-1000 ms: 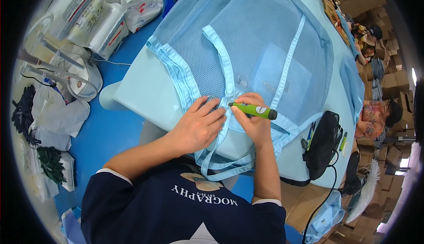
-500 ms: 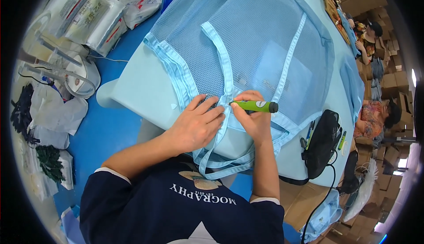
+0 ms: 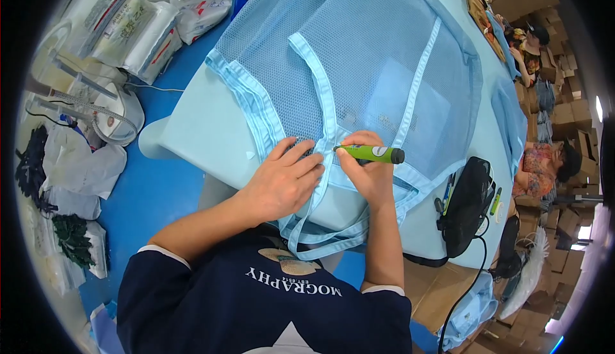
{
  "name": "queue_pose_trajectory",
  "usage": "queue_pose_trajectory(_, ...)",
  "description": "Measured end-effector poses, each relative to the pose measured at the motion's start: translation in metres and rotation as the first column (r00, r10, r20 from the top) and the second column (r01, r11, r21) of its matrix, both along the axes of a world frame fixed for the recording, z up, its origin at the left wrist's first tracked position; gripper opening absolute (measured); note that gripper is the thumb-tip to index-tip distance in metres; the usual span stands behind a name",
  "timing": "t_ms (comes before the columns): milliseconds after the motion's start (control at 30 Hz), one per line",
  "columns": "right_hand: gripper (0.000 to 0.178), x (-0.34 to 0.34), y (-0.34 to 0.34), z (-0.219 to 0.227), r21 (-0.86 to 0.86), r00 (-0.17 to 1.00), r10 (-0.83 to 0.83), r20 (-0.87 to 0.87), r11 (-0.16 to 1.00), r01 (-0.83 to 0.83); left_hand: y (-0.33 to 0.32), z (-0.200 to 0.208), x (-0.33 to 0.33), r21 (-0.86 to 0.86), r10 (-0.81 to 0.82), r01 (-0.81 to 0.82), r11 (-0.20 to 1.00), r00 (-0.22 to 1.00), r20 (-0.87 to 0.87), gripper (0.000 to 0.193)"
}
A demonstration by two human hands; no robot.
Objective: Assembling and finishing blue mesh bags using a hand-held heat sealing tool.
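A light blue mesh garment or bag [image 3: 391, 40] with satin-like blue edging lies spread over the pale table, its straps [image 3: 320, 78] running down toward me. My left hand [image 3: 289, 178] rests on the mesh beside a strap, fingers spread and pressing down; the thumb is hidden. In my right hand [image 3: 368, 171] is a green marker pen [image 3: 378, 154] with a dark butt end, pinched between thumb and fingers. Its tip meets the strap junction close to my left fingertips. Loose blue straps [image 3: 330, 249] hang over the table edge between my forearms.
The table [image 3: 192, 133] bears a black pouch [image 3: 467, 206] with pens at the right, a black cord [image 3: 477, 271] trailing from it. Plastic-wrapped packages [image 3: 147, 40] and a white appliance [image 3: 118, 114] stand left. Other people [image 3: 538, 168] sit at the far right among cardboard boxes.
Both hands and the marker pen hold almost the same place on the strap. The whole view has shifted very slightly.
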State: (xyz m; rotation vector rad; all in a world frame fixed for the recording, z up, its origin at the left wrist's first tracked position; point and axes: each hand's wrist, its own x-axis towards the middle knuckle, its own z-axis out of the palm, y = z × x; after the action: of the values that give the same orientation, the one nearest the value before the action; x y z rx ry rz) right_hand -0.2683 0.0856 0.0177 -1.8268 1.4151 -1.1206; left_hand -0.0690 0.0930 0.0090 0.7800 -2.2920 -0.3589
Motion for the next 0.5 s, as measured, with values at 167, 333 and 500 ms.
queue_pose_trajectory(167, 0.015, 0.000, -0.002, -0.007, -0.111, 0.995, 0.003, 0.098, 0.994, 0.008, -0.001, 0.000, 0.000, -0.008, -0.006, 0.006, 1.000, 1.000, 0.006, 0.023)
queue_pose_trajectory(333, 0.017, -0.008, -0.002, -0.002, 0.012, 1.000, 0.012, 0.021, 1.000, -0.012, 0.001, 0.000, 0.000, 0.011, 0.009, -0.009, 1.000, 1.000, 0.011, 0.023)
queue_pose_trajectory(500, 0.016, -0.028, -0.003, 0.010, 0.213, 0.838, -0.151, 0.524, 0.976, 0.042, 0.001, 0.001, 0.002, 0.002, -0.068, 0.068, 0.998, 0.997, 0.025, 0.030)
